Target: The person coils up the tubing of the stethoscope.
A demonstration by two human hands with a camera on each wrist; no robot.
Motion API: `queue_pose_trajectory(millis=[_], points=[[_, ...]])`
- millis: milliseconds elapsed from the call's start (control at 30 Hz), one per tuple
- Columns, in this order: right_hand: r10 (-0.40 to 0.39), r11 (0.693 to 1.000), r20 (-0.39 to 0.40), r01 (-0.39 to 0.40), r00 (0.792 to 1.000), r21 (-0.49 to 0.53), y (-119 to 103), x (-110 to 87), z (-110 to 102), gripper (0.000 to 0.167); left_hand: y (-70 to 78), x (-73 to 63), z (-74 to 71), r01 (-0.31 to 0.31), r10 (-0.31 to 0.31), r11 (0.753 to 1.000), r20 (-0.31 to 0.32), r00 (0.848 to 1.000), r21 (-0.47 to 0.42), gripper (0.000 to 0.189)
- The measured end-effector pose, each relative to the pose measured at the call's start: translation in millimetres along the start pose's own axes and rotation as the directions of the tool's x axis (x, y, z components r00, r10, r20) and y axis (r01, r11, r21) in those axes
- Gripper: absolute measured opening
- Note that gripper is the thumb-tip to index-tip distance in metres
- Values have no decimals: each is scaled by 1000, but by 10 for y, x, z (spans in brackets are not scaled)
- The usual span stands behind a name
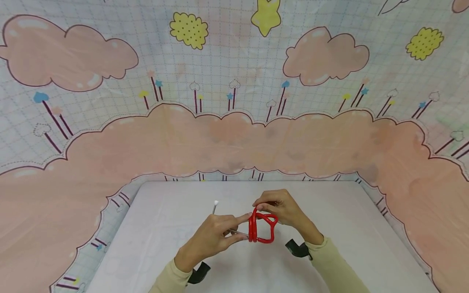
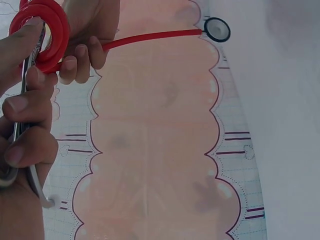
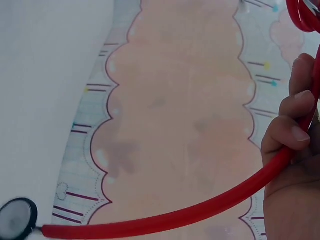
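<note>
A stethoscope with red tubing [image 1: 253, 228] is held between both hands above the white table, its tube wound into several loops. My left hand [image 1: 216, 235] grips the metal ear tubes [image 2: 22, 92], and its fingers touch the coil. A pale ear tip [image 1: 216, 202] sticks out above that hand. With curled fingers my right hand [image 1: 283, 207] holds the tubing at the coil's upper right. In the right wrist view the free length of red tube [image 3: 190, 215] runs from this hand to the round chest piece [image 3: 17, 218], which hangs loose. Palms partly hide the coil.
Below the hands lies a white tabletop [image 1: 165, 211]. A patterned cloth [image 1: 234, 142] with clouds and stars hangs behind and around it. Black wrist mounts [image 1: 297, 248] sit by both sleeves.
</note>
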State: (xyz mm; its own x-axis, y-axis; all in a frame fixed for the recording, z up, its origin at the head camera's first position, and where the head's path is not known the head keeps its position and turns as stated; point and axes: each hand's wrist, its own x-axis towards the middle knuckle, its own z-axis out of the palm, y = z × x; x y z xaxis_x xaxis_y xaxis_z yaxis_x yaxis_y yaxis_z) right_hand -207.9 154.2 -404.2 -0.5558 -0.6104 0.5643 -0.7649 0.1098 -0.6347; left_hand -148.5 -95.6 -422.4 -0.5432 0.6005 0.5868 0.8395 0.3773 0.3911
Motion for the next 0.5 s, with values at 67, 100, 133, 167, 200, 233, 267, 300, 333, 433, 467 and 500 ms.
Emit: queue_pose_trajectory(millis=[67,100,133,167,200,233,267,300,333,433,467,500], points=[[10,1000,-4,-10,1000,6,13,-13,10,15,-9,-1,9,-7,7,1000,-20,1000,-5,52],[19,1000,-8,-19,1000,1,9,-18,14,15,-12,0,10,-10,9,1000,-29,1000,-7,52],[30,1000,-13,-30,999,-2,7,-24,19,15,-15,-2,12,-10,10,1000,-36,999,-7,52],[38,999,-20,-38,999,-5,5,-30,25,16,-17,-2,12,-8,8,1000,-42,999,-7,51],[46,999,-24,-47,999,-9,26,-44,36,16,-20,-3,13,-5,5,1000,-46,999,-6,51],[55,998,-30,-55,998,-19,33,-50,48,16,-17,-5,10,7,-7,1000,-46,999,-9,51],[65,997,-37,-66,997,-31,34,-55,62,16,-17,-6,7,12,-12,1000,-48,999,-4,51],[77,996,-46,-78,996,-37,33,-60,74,17,-14,-7,3,25,-25,1000,-48,999,-4,51],[88,995,-54,-90,995,-40,37,-66,90,17,-15,-8,2,33,-33,999,-49,998,-5,51],[136,988,-84,-141,987,-58,43,-85,137,18,-16,-8,-3,52,-53,999,-58,997,-17,54],[156,985,-94,-162,983,-63,43,-94,151,19,-17,-7,-4,54,-56,998,-61,997,-22,55],[175,981,-104,-182,979,-67,43,-104,164,20,-19,-9,-4,52,-54,998,-64,996,-29,55]])
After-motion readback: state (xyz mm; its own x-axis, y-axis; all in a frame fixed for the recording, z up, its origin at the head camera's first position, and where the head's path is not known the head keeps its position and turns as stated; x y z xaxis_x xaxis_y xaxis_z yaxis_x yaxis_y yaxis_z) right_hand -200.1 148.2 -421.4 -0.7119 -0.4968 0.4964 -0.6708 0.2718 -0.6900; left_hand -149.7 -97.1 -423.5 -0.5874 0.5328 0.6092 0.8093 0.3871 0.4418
